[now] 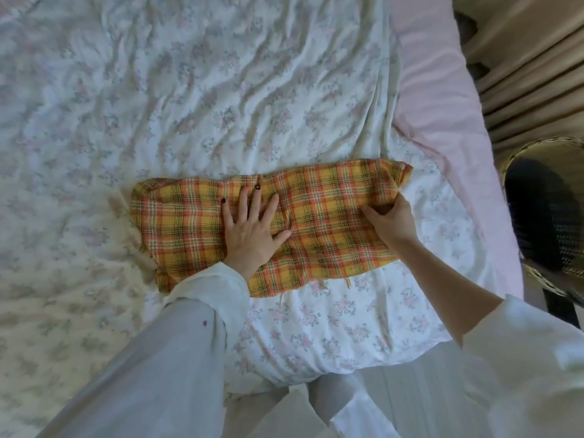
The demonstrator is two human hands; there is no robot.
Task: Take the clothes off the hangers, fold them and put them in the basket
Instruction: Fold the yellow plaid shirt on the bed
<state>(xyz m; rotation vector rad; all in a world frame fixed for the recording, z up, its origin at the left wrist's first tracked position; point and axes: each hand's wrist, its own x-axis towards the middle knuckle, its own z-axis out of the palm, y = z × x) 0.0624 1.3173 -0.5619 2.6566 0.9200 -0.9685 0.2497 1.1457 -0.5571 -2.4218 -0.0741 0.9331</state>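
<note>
A yellow and orange plaid garment (322, 222) lies folded into a long strip across the bed. My left hand (249, 229) presses flat on its middle with the fingers spread. My right hand (392, 219) grips the cloth near its right end, fingers curled under the edge. A woven basket (518, 153) stands on the floor at the right edge of the view, with dark folded clothes (537, 216) inside it. No hangers are in view.
The bed carries a crumpled white floral sheet (189, 90) with a pink sheet (442, 90) along its right side. Beige curtains (531, 58) hang at the upper right, behind the basket. My white sleeves fill the bottom of the view.
</note>
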